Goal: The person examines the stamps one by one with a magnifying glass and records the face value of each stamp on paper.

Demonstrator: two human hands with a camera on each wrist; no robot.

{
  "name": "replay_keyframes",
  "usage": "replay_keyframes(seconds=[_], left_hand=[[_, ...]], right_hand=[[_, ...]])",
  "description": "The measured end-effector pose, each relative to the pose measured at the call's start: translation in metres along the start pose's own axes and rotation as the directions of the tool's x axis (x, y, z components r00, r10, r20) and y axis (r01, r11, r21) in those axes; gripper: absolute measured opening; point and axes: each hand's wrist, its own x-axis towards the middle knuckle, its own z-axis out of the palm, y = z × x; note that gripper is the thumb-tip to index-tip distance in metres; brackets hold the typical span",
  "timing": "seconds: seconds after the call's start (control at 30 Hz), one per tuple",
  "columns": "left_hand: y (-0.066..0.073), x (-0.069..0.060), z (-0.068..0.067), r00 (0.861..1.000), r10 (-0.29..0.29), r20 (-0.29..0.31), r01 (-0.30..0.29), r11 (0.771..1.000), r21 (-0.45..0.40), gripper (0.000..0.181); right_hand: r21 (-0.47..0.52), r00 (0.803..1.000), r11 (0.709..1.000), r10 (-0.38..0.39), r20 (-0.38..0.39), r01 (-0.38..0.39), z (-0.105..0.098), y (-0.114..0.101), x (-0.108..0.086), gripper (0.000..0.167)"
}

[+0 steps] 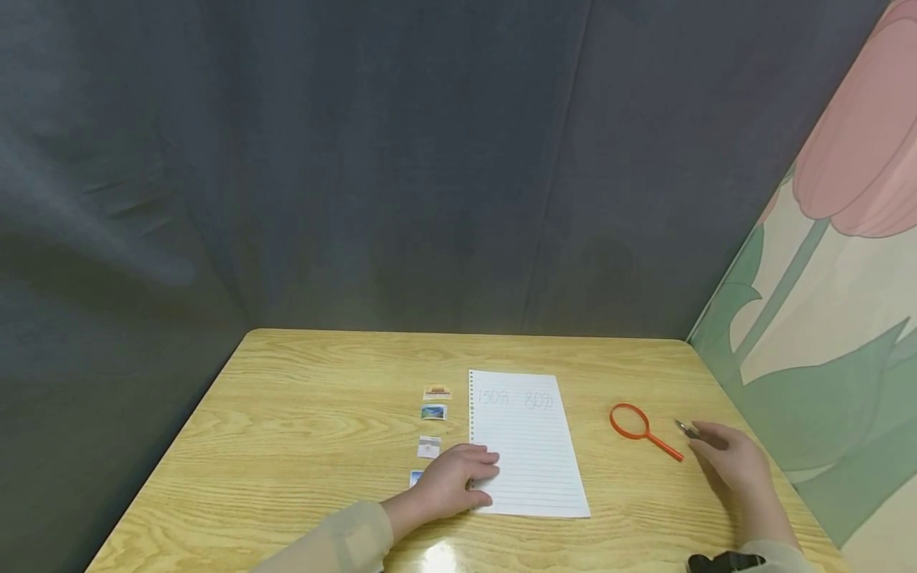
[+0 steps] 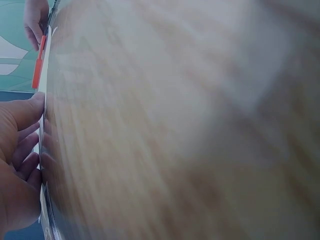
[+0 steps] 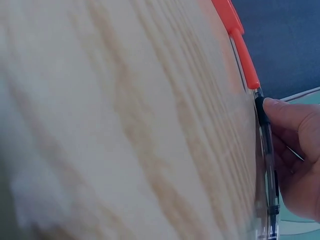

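Observation:
My left hand (image 1: 454,481) rests on the lower left edge of a lined, hole-punched sheet of paper (image 1: 533,469), its fingers relaxed. Handwritten figures, "150" and "80", each with a character after it, run along the sheet's top. Far to the right, my right hand (image 1: 738,461) pinches a pen low at the table. In the right wrist view the pen (image 3: 270,165) has a clear barrel and a black grip, with the thumb against that grip. An orange magnifying glass (image 1: 648,434) lies just left of this hand, its handle end near the pen tip.
Several small stamps stand in a column left of the paper: a yellowish one (image 1: 437,392), a blue-green one (image 1: 434,411), a pale one (image 1: 429,446) and a blue one (image 1: 415,477) partly hidden by the left hand. A dark curtain (image 1: 401,199) hangs behind the wooden table (image 1: 286,430).

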Motion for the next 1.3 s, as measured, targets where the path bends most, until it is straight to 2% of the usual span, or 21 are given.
replay_keyframes(seconds=[0.4,0.57,0.83,1.03,1.2,1.3], left_hand=[[0.000,0.000,-0.002,1.000,0.007,0.004,-0.007,1.000,-0.004,0.048],[-0.001,0.000,-0.002,1.000,0.011,0.002,-0.011,1.000,-0.005,0.048],[-0.001,0.000,-0.003,1.000,0.022,0.001,-0.022,1.000,-0.004,0.049],[-0.001,0.000,-0.004,1.000,0.027,-0.007,-0.027,1.000,-0.005,0.049],[-0.001,0.001,-0.002,1.000,0.017,0.007,-0.017,1.000,-0.017,0.050],[-0.001,0.001,-0.002,1.000,0.019,0.006,-0.019,1.000,-0.013,0.050]], right_hand=[[-0.033,1.000,0.999,0.001,-0.009,-0.001,-0.001,0.005,-0.003,0.035],[-0.032,0.999,0.998,0.043,-0.028,-0.044,-0.001,0.005,-0.003,0.033],[0.051,0.994,0.995,0.086,-0.072,-0.083,-0.006,-0.014,-0.008,0.037],[0.100,0.991,0.994,0.050,-0.121,-0.038,-0.011,-0.040,-0.007,0.040],[0.202,0.974,0.974,-0.054,-0.221,0.100,-0.003,-0.059,0.000,0.030],[0.229,0.969,0.960,-0.107,-0.224,0.159,0.004,-0.072,0.003,0.028]])
